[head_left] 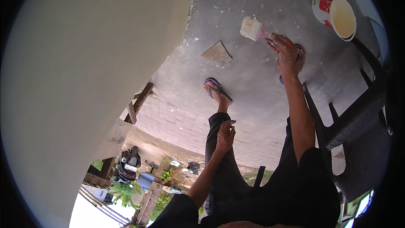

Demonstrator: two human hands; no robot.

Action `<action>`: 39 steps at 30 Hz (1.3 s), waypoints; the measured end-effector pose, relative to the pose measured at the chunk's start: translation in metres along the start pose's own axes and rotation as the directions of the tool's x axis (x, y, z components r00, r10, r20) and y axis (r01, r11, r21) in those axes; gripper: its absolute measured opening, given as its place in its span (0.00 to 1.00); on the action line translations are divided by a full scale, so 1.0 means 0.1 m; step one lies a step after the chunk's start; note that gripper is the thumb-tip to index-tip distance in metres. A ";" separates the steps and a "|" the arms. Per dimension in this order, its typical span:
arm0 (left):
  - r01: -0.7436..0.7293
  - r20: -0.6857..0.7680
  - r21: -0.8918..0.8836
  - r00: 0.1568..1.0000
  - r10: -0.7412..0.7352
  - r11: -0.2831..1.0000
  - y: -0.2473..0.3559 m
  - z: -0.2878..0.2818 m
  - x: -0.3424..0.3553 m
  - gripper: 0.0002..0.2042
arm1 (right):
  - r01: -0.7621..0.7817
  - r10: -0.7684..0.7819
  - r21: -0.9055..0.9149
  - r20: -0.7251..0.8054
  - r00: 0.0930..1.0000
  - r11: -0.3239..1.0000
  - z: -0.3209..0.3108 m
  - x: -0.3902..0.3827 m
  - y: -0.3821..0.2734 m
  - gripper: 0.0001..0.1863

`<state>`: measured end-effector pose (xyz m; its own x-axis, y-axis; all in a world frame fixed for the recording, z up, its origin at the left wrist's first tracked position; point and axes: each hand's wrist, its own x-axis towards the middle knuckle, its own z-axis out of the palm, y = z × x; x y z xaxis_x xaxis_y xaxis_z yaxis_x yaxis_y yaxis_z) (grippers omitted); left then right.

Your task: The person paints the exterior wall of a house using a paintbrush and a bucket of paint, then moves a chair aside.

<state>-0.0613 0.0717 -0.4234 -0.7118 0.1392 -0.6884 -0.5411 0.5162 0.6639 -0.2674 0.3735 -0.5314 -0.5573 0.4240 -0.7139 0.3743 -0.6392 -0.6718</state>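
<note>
My right hand [287,55] is closed round the handle of a wide flat paintbrush [254,29]. Its pale, paint-coated bristles point left, above the grey floor. My left hand [225,137] hangs over my left thigh, loosely curled with its fingers partly apart and nothing visible in them. To the upper right of the brush, a white and red paint bucket [336,16] shows cream paint inside. A flat piece of board or tile [217,53] lies on the floor between the brush and my left foot.
A smooth beige wall [84,59] fills the left side. At the right stands a dark plastic chair [358,143], close to my right arm. White flecks dot the floor [253,71]. Lower left, a wooden frame [141,101], a parked motorcycle [126,164] and plants appear outside.
</note>
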 end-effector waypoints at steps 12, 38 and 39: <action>0.281 0.365 0.211 0.866 -0.342 0.936 -0.44 -0.16 0.51 0.15 | -0.031 0.019 0.297 0.044 0.999 0.954 1.57 0.10 3.05 0.13; 0.220 0.454 0.357 0.808 -0.375 0.908 -1.06 -0.43 0.32 0.22 | 0.183 -0.191 0.150 0.040 0.981 0.972 1.87 -0.87 2.73 0.12; 0.188 0.457 0.326 0.827 -0.329 0.927 -0.92 -0.29 0.33 0.19 | 0.030 -0.012 0.294 -0.064 0.998 0.955 1.72 -0.66 2.78 0.10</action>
<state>-0.0478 0.0037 -0.4989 -0.2064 0.3312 -0.9207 -0.4895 0.7798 0.3903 -0.2544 0.0572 -0.6369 -0.5133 0.4717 -0.7170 0.1227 -0.7865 -0.6053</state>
